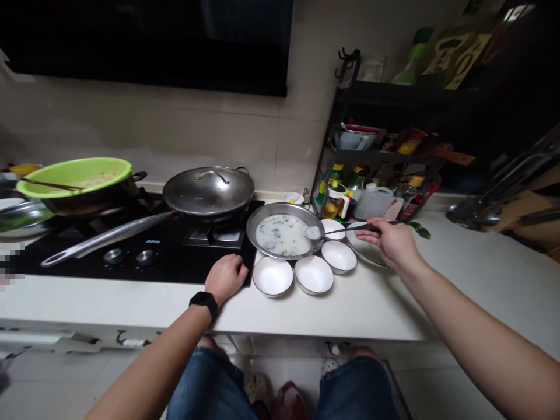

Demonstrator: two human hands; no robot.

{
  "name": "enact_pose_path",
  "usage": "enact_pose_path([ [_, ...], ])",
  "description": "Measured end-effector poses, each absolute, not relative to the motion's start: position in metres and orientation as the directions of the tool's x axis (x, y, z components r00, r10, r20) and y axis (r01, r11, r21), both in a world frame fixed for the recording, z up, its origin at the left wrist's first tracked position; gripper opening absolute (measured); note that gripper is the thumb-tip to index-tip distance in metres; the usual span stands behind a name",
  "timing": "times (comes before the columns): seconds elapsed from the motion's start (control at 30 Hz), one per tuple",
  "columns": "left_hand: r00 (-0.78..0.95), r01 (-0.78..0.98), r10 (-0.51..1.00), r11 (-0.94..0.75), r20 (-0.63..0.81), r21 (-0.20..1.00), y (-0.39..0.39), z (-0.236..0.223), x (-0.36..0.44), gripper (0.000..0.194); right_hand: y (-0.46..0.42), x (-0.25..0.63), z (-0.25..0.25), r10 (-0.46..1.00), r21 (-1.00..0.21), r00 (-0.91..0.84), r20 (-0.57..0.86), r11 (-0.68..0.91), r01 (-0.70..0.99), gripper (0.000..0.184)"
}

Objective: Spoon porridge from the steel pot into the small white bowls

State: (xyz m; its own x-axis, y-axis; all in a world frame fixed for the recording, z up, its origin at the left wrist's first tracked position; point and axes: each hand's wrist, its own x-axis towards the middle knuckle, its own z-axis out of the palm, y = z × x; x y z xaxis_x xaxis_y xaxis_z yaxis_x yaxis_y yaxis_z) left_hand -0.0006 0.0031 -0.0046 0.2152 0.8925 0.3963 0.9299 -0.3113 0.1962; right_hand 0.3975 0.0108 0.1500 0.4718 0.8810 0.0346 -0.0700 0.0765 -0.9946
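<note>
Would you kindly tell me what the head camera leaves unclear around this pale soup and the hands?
Head view:
- Domed steel wok lid: it hides whatever lies beneath.
- Round steel basin: the pale soup hides the bottom, and its green flecks are too small to identify.
- Dark-handled ladle: the right hand hides part of the handle in its grip.
- Small bottles by the black metal rack: labels too small and dim to read.

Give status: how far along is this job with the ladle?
Done: pale soup with green bits already fills the steel basin. In hand: the right hand holds a dark-handled ladle, its bowl at the basin's rim. Left: the four white bowls look empty. The left hand rests on the black gas hob.
</note>
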Motion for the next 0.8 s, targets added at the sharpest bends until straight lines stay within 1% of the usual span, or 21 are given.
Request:
enact_pose_path([
  [0.1,0.212,0.929,0.895,-0.309,0.392,0.203,0.003,-0.005,-0.001,0.023,0.018,0.369,0.136,0.93,-0.998,0.362,0.053,0.063,-0.015,0.009],
  [0.13,0.212,0.929,0.896,-0.309,0.391,0.205,0.003,-0.005,-0.001,0.023,0.018,0.362,0.132,0.947,-0.996,0.309,0.092,0.084,0.039,0.01],
  [0.17,0.211,0.928,0.896,-0.31,0.39,0.208,0.004,-0.005,-0.001,0.023,0.016,0.357,0.13,0.956,-0.983,0.246,0.162,0.136,0.119,0.01],
  [0.2,0.211,0.927,0.896,-0.31,0.39,0.211,0.004,-0.005,-0.001,0.023,0.012,0.353,0.128,0.952,-0.948,0.16,0.262,0.223,0.226,0.011],
  [0.23,0.211,0.926,0.896,-0.311,0.39,0.213,0.004,-0.005,-0.001,0.023,0.008,0.35,0.127,0.925,-0.875,0.047,0.378,0.34,0.344,0.011],
  [0.27,0.21,0.926,0.896,-0.311,0.39,0.216,0.004,-0.005,-0.001,0.023,0.003,0.349,0.127,0.869,-0.758,-0.091,0.486,0.471,0.451,0.011],
  [0.3,0.209,0.925,0.896,-0.311,0.391,0.219,0.004,-0.005,-0.001,0.023,-0.002,0.348,0.128,0.789,-0.606,-0.244,0.564,0.596,0.526,0.011],
  [0.33,0.207,0.924,0.896,-0.311,0.392,0.223,0.004,-0.005,-0.001,0.023,-0.007,0.348,0.128,0.698,-0.444,-0.393,0.599,0.698,0.562,0.013],
  [0.37,0.205,0.923,0.896,-0.311,0.393,0.228,0.003,-0.004,-0.001,0.023,-0.012,0.348,0.129,0.611,-0.299,-0.523,0.595,0.772,0.561,0.016],
  [0.4,0.203,0.921,0.896,-0.311,0.394,0.233,0.003,-0.004,-0.001,0.023,-0.016,0.349,0.13,0.538,-0.188,-0.621,0.569,0.821,0.539,0.019],
  [0.43,0.201,0.921,0.897,-0.311,0.395,0.237,0.003,-0.003,-0.001,0.023,-0.019,0.351,0.131,0.487,-0.115,-0.685,0.542,0.85,0.514,0.022],
  [0.47,0.2,0.92,0.897,-0.31,0.394,0.239,0.003,-0.003,0.0,0.023,-0.021,0.353,0.132,0.461,-0.076,-0.719,0.52,0.863,0.499,0.024],
  [0.5,0.201,0.92,0.897,-0.31,0.393,0.238,0.003,-0.003,0.0,0.023,-0.023,0.356,0.133,0.458,-0.066,-0.722,0.518,0.863,0.5,0.025],
  [0.53,0.203,0.921,0.898,-0.311,0.392,0.236,0.003,-0.003,0.0,0.023,-0.025,0.36,0.135,0.479,-0.083,-0.693,0.538,0.849,0.522,0.024],
  [0.6,0.207,0.923,0.897,-0.312,0.39,0.227,0.003,-0.004,-0.001,0.022,-0.03,0.374,0.14,0.569,-0.172,-0.555,0.607,0.776,0.607,0.021],
  [0.7,0.21,0.927,0.897,-0.309,0.39,0.213,0.003,-0.005,-0.001,0.023,-0.04,0.405,0.15,0.708,-0.354,-0.22,0.671,0.566,0.744,0.02],
  [0.73,0.21,0.927,0.897,-0.309,0.39,0.211,0.003,-0.005,-0.001,0.023,-0.044,0.417,0.152,0.735,-0.417,-0.091,0.672,0.476,0.774,0.021],
  [0.8,0.214,0.925,0.895,-0.314,0.391,0.213,0.003,-0.004,-0.002,0.023,-0.053,0.444,0.153,0.767,-0.55,0.15,0.623,0.293,0.782,0.024],
])
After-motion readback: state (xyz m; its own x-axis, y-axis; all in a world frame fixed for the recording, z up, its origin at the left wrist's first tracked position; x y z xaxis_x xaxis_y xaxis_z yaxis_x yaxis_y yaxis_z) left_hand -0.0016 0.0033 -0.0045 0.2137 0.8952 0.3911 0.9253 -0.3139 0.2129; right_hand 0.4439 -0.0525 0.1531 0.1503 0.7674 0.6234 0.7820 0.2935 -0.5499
